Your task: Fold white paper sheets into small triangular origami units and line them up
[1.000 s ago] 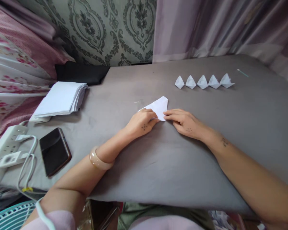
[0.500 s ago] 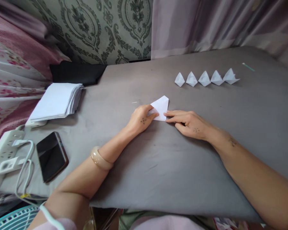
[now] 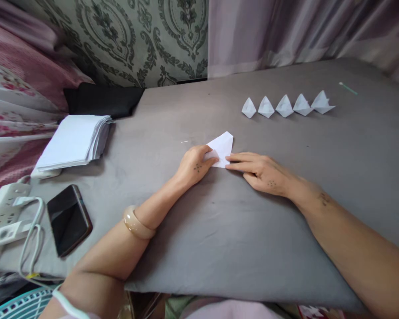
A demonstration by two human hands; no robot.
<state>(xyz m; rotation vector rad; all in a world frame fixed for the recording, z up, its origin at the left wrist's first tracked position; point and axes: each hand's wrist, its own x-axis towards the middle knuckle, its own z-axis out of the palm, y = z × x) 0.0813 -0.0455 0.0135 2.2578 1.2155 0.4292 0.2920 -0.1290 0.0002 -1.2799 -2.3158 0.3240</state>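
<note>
A folded piece of white paper point(image 3: 224, 145) lies on the grey cloth in front of me, with a pointed corner facing away. My left hand point(image 3: 196, 165) grips its left side, the thumb on top and the fingers partly hidden at the paper. My right hand point(image 3: 257, 172) rests with fingers stretched out, the fingertips touching the lower right edge of the paper. Farther back on the right stands a row of several folded white paper boats point(image 3: 284, 106), apart from both hands.
On the left are a stack of white paper point(image 3: 73, 139), a black folded item point(image 3: 103, 99), a phone point(image 3: 69, 219) and a white power strip point(image 3: 1, 212) with cables. A thin green stick point(image 3: 348, 88) lies at the back right of the grey-covered table point(image 3: 199, 248).
The view has shifted slightly. The right fingertips have slid a little to the left over the paper's edge; the left hand keeps its grip.
</note>
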